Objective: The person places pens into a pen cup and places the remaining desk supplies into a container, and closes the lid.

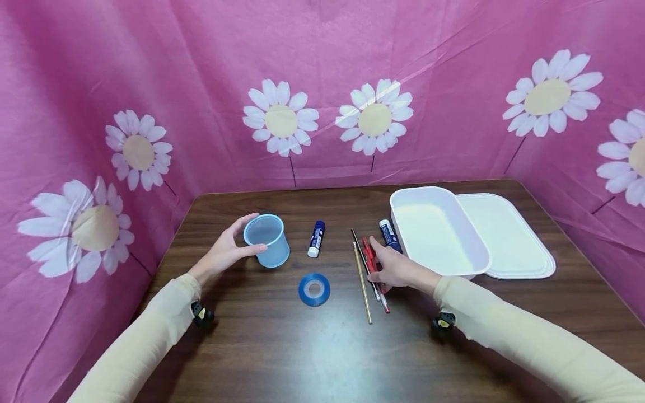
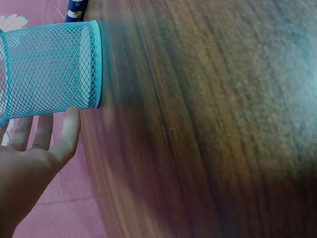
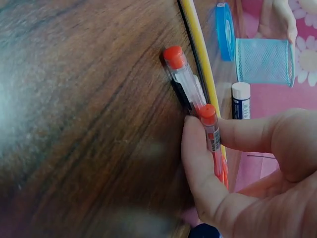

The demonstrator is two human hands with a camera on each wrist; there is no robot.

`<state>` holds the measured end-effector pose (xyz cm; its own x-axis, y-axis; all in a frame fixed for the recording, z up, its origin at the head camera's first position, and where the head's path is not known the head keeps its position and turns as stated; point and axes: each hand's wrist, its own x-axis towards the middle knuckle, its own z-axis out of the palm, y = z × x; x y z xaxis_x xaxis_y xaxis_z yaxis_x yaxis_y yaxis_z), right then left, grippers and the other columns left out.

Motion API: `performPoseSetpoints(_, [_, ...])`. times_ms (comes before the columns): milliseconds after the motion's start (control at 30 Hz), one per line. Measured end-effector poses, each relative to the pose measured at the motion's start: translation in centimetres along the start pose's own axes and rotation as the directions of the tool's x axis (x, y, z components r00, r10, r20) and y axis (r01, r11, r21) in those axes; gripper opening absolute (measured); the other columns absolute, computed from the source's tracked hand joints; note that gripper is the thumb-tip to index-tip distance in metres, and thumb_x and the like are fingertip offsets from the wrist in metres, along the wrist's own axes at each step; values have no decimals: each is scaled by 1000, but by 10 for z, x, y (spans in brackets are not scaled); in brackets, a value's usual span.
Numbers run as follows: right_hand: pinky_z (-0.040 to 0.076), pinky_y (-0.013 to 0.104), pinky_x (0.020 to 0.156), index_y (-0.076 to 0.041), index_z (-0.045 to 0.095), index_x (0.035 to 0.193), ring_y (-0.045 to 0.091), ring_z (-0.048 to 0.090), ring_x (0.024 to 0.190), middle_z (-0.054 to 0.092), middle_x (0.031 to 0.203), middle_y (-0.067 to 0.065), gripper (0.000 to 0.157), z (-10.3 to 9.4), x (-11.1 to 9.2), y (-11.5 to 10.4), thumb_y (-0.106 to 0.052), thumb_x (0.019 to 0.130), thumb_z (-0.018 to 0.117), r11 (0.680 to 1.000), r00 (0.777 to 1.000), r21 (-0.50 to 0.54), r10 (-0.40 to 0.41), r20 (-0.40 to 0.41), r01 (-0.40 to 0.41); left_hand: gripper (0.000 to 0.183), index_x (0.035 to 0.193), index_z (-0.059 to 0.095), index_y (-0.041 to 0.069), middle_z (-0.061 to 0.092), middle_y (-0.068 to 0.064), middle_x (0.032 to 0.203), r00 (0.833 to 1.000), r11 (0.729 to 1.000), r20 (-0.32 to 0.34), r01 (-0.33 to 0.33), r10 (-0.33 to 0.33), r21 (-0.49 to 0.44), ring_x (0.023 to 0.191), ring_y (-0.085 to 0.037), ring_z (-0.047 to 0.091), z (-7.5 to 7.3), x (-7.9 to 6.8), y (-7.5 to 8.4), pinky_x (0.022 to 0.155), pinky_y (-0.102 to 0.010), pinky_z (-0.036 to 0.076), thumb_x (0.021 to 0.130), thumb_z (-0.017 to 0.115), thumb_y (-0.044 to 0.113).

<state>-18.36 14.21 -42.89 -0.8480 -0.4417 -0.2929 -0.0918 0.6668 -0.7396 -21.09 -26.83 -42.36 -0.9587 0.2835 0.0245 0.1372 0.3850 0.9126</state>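
My left hand [image 1: 229, 246] is at the left side of an upright light-blue mesh pen cup [image 1: 274, 252], thumb on the near side and fingers around the back. The left wrist view shows the cup's mesh wall [image 2: 49, 69] beside my fingers [image 2: 69, 131]. My right hand [image 1: 395, 266] pinches a red-capped pen [image 3: 212, 131] between thumb and fingers, low over the table. Another red-capped pen [image 3: 185, 79] lies right against it. Next to these are a yellow-gold pencil [image 1: 361, 282] and a dark, thin pencil-like stick [image 1: 355, 238].
A roll of blue tape [image 1: 304, 292] lies mid-table, a glue stick [image 1: 316, 239] behind it. Another glue stick [image 1: 389, 234] lies beside a white plastic tub [image 1: 481, 263]. The tub's flat white lid [image 1: 519, 240] is to its right. A pink flowered cloth [image 1: 322, 45] hangs behind the table.
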Motion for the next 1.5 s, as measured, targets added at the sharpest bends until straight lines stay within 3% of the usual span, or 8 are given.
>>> performPoseSetpoints(133, [59,37,52,6,0,159,24,69,76,60,120,30,98,1,-1,-2,7,91,71,994,998,87,59,29,-61,84,156,37,19,55,-10,140,1000,1000,3,-13,13,-6,126,-27,52,2,-1,-1,99,-28,45,86,84,21])
performPoseSetpoints(267, [59,40,52,1,-2,160,26,69,75,52,130,35,99,2,-3,-3,9,92,69,988,995,128,85,43,-90,84,156,36,15,54,-12,141,1000,1000,0,-15,15,-26,126,-30,51,4,-2,-2,98,-27,45,86,83,19])
performPoseSetpoints(433, [60,43,54,-5,-7,161,28,68,77,48,131,33,100,1,-3,-3,12,93,65,968,990,217,108,93,-126,85,156,35,14,52,-11,142,1000,999,7,1,-1,-34,128,-30,48,4,-6,-5,100,-32,44,87,83,21])
performPoseSetpoints(633, [61,50,63,-14,-11,162,36,61,89,41,125,31,99,-5,0,-7,18,93,53,916,983,370,103,154,-154,85,157,34,11,52,-13,143,1000,1000,18,-18,19,-26,130,-31,47,2,-7,-7,99,-29,44,88,82,20])
performPoseSetpoints(933, [61,49,68,-19,-13,162,41,66,90,39,137,36,106,-30,3,-30,17,89,54,910,987,402,41,155,-101,84,156,36,19,51,-11,144,1000,1000,24,10,-10,-11,131,-29,48,-2,-4,-2,98,-27,45,87,83,22])
performPoseSetpoints(1133, [61,50,71,-25,-12,162,39,68,90,40,127,30,109,-44,4,-52,17,87,55,872,990,486,-11,137,-58,87,157,34,14,53,-12,142,1000,1000,30,0,0,-6,128,-28,50,-3,-2,-1,96,-25,46,87,83,22])
performPoseSetpoints(1267, [61,50,73,-27,-10,162,41,68,96,46,121,26,103,-51,7,-67,13,94,56,845,993,535,-51,110,-16,86,157,35,15,53,-12,142,999,1000,35,-4,4,1,129,-29,49,-3,-2,-2,97,-26,45,86,84,23])
performPoseSetpoints(1500, [60,52,77,-18,18,158,37,67,99,57,114,21,75,-56,16,-88,3,99,59,810,992,583,-118,50,67,85,157,35,16,52,-12,143,999,1000,41,-16,16,6,131,-32,48,-2,-3,0,101,-32,43,87,83,23])
